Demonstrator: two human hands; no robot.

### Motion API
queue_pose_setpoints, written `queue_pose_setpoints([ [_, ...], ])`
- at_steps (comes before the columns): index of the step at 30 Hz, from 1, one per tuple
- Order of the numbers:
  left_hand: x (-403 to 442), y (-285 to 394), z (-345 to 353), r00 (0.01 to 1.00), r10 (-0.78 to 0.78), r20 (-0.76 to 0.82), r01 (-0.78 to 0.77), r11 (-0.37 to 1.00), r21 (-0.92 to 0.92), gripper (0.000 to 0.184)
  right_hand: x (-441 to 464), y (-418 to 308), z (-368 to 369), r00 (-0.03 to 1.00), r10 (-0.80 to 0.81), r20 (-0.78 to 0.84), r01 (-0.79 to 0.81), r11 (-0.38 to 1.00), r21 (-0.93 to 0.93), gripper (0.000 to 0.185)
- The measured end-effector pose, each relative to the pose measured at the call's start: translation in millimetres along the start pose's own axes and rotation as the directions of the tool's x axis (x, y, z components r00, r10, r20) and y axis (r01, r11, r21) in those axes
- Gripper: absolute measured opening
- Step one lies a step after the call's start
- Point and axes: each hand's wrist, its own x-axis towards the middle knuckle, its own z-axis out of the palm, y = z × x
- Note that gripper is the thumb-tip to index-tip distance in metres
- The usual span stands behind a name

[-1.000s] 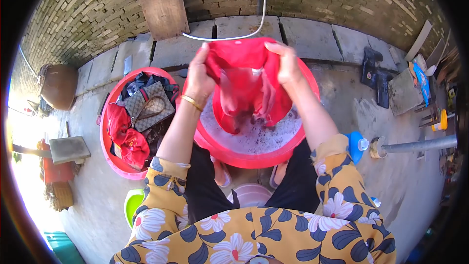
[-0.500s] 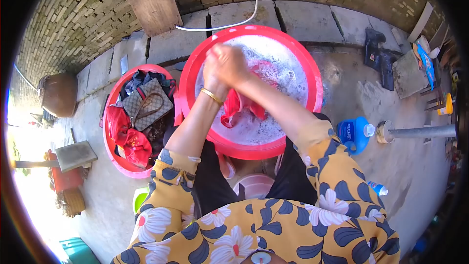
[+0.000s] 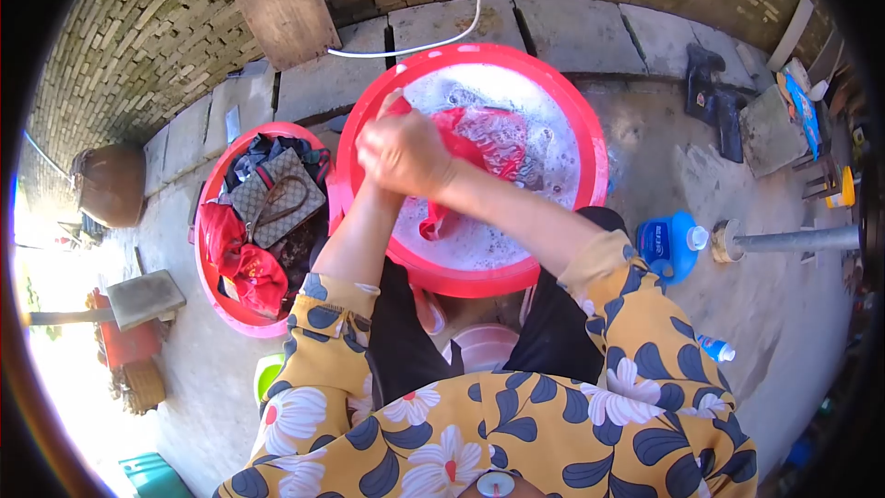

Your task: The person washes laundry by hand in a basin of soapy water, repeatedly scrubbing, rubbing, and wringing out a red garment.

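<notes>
A large red basin (image 3: pixel 597 161) of sudsy water stands in front of my knees. Over its left part, my right hand (image 3: pixel 413 155) is closed on a bunched red garment (image 3: pixel 498 140), whose lower part trails in the foam. My left hand (image 3: pixel 376 134) is pressed against the other one and closed on the same cloth; the right one and the wrists partly hide its fingers. A bit of red fabric pokes out above the knuckles.
A pink basin (image 3: pixel 205 290) at the left holds a patterned bag (image 3: pixel 277 196) and red and dark clothes. A blue bottle (image 3: pixel 666 247) stands right of my knee, near a metal pole (image 3: pixel 793 240). Behind are a wooden board (image 3: pixel 286 11) and a white hose (image 3: pixel 478 0).
The garment, earlier held spread between both hands, is now bunched and partly in the water. My hands have come together and moved to the basin's left side, lately slightly lower.
</notes>
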Motion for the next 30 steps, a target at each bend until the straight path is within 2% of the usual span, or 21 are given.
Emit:
queue_pose_setpoints([
  [2, 4, -2, 18, 0.939, -0.01, -0.343, 0.141, 0.922, 0.36, 0.033, 2, -3, -9, 0.997, 0.08, -0.001, -0.08, 0.996, 0.042, 0.021],
  [4, 10, -13, 50, 0.772, 0.11, -0.626, 0.384, 0.705, 0.596, 0.035, 9, 36, -14, 0.934, 0.332, -0.128, -0.319, 0.941, 0.117, 0.025],
  [5, 29, -46, 90, 0.434, 0.271, -0.859, 0.557, 0.668, 0.493, 0.036, 10, 63, -23, 0.902, 0.411, -0.134, -0.405, 0.911, 0.072, 0.029],
  [6, 33, -61, 104, 0.423, 0.362, -0.831, 0.597, 0.578, 0.556, 0.035, 8, 82, -32, 0.862, 0.488, -0.14, -0.488, 0.872, 0.033, 0.032],
  [8, 46, -69, 139, 0.446, 0.106, -0.889, 0.632, 0.665, 0.397, 0.03, 8, 90, -36, 0.882, 0.45, -0.137, -0.452, 0.892, 0.023, 0.034],
  [9, 46, -60, 140, 0.452, 0.106, -0.885, 0.628, 0.668, 0.401, 0.03, 9, 93, -40, 0.905, 0.406, -0.128, -0.409, 0.913, 0.002, 0.036],
  [11, 49, -47, 147, 0.547, 0.17, -0.82, 0.803, 0.17, 0.571, 0.024, 18, 90, -66, 0.841, 0.519, 0.152, -0.538, 0.776, 0.33, 0.023],
  [12, 49, -46, 155, 0.61, 0.28, -0.741, 0.765, 0.034, 0.643, 0.012, 20, 90, -78, 0.799, 0.514, 0.312, -0.596, 0.605, 0.528, 0.019],
  [14, 49, -31, 165, 0.727, 0.251, -0.639, 0.673, -0.074, 0.736, 0.008, 17, 86, -99, 0.841, 0.337, 0.423, -0.538, 0.606, 0.586, 0.023],
  [16, 53, -19, 180, 0.811, 0.274, -0.517, 0.54, -0.014, 0.841, 0.005, -1, 93, -106, 0.727, 0.355, 0.587, -0.557, 0.805, 0.204, 0.032],
  [18, 53, -10, 178, 0.868, 0.283, -0.409, 0.386, 0.136, 0.913, 0.004, -8, 93, -107, 0.504, 0.547, 0.669, -0.617, 0.77, -0.165, 0.042],
  [19, 55, -9, 178, 0.869, 0.289, -0.4, 0.377, 0.136, 0.916, 0.004, -6, 95, -107, 0.583, 0.508, 0.634, -0.563, 0.815, -0.136, 0.035],
  [20, 56, -8, 179, 0.845, 0.288, -0.452, 0.37, 0.296, 0.881, 0.004, -4, 98, -110, 0.582, 0.5, 0.641, -0.553, 0.821, -0.138, 0.035],
  [21, 57, -7, 180, 0.822, 0.276, -0.499, 0.349, 0.449, 0.823, 0.005, -2, 101, -116, 0.646, 0.466, 0.604, -0.703, 0.672, 0.233, 0.029],
  [23, 59, -1, 168, 0.742, 0.312, -0.593, 0.379, 0.534, 0.756, 0.006, 9, 90, -116, 0.693, 0.579, 0.431, -0.602, 0.136, 0.787, 0.015],
  [24, 60, 3, 158, 0.645, 0.326, -0.691, 0.408, 0.617, 0.673, 0.008, 16, 78, -108, 0.698, 0.573, 0.43, -0.601, 0.142, 0.786, 0.015],
  [26, 59, -1, 129, 0.569, 0.315, -0.76, 0.463, 0.64, 0.613, 0.015, 32, 44, -89, 0.685, 0.557, 0.47, -0.479, -0.142, 0.866, 0.014],
  [27, 46, 16, 96, 0.708, 0.152, -0.69, 0.443, 0.665, 0.601, 0.022, 38, 17, -79, 0.804, 0.499, 0.324, -0.538, 0.377, 0.754, 0.016],
  [28, 32, 32, 70, 0.81, -0.012, -0.586, 0.431, 0.69, 0.581, 0.028, 38, -9, -67, 0.903, 0.36, 0.236, -0.43, 0.789, 0.44, 0.02],
  [29, 23, -23, 106, 0.807, 0.352, -0.475, 0.368, 0.329, 0.869, 0.032, 27, -25, -44, 0.984, 0.161, 0.074, -0.169, 0.979, 0.114, 0.024],
  [30, 14, -29, 111, 0.889, 0.229, -0.396, 0.192, 0.598, 0.778, 0.033, 15, -31, -28, 0.995, -0.097, 0.002, 0.094, 0.96, -0.263, 0.031],
])
